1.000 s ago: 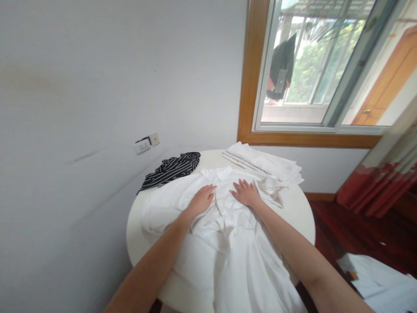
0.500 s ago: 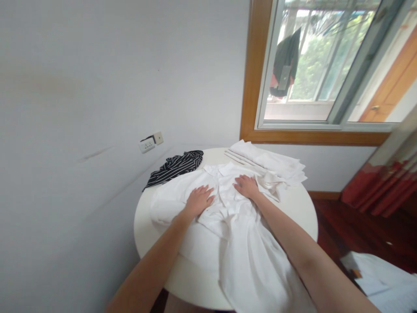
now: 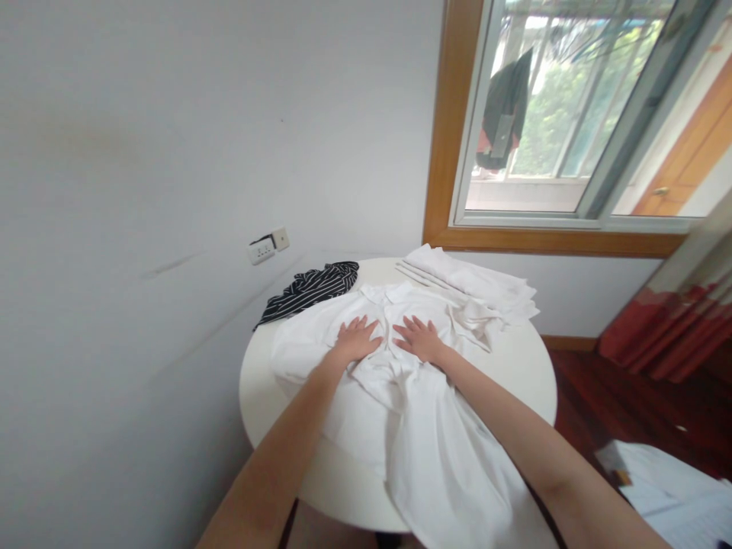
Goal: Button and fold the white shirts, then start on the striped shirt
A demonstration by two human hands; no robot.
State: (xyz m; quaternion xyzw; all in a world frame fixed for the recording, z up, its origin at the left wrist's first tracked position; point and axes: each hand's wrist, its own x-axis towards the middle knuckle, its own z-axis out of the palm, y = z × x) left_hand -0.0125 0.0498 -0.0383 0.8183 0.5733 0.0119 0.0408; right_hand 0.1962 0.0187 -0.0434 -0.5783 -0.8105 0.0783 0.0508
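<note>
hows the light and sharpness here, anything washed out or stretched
Head view: the bright window is washed out in patches; the wall darkens toward the lower left. Head view again: folds in the white shirt show as soft grey shading, fine detail looks slightly soft, and the forearms look stretched near the bottom edge.

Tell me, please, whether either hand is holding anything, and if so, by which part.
Nothing appears gripped: the left hand and right hand rest spread, palms down, on the upper front of the white shirt.

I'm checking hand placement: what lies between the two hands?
The head view shows a strip of white collared shirt between the left hand and right hand.
</note>
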